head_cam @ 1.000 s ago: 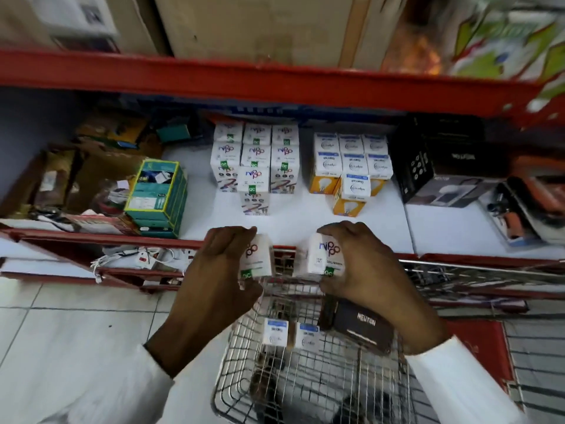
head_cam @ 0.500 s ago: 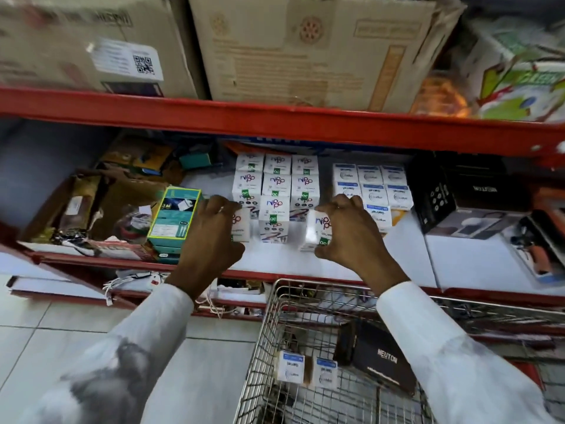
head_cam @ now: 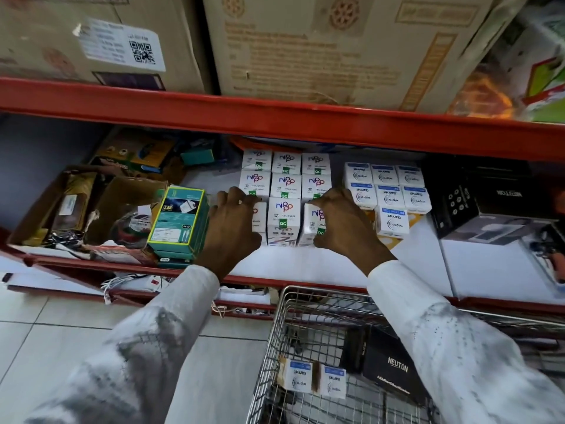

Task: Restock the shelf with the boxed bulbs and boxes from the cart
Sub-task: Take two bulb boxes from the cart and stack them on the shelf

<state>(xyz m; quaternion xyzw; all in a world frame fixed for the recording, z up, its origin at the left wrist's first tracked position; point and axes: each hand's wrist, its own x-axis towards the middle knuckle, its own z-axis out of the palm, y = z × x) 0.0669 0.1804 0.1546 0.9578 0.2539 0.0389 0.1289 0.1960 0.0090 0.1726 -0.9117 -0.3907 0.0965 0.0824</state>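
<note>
My left hand [head_cam: 230, 225] grips a white Nippo bulb box [head_cam: 259, 216] at the left end of the front row on the white shelf [head_cam: 305, 264]. My right hand [head_cam: 342, 223] holds another white Nippo box [head_cam: 313, 223] at the right end of that row. One Nippo box [head_cam: 283, 220] stands between them, with more stacked behind. White Wipro Garnet boxes [head_cam: 385, 191] stand to the right. Below, the wire cart [head_cam: 282, 332] holds two Wipro boxes [head_cam: 315, 379] and a black Neuton box [head_cam: 394, 370].
A stack of green boxes [head_cam: 179, 223] sits just left of my left hand. Open cardboard cartons with clutter [head_cam: 79, 206] fill the shelf's left end. Black Neuton boxes [head_cam: 489, 203] stand at the right. The red upper shelf beam [head_cam: 275, 117] carries large cartons overhead.
Both hands lifted a Nippo box each from above the cart and carried them forward onto the shelf, setting them on either side of the front Nippo box.
</note>
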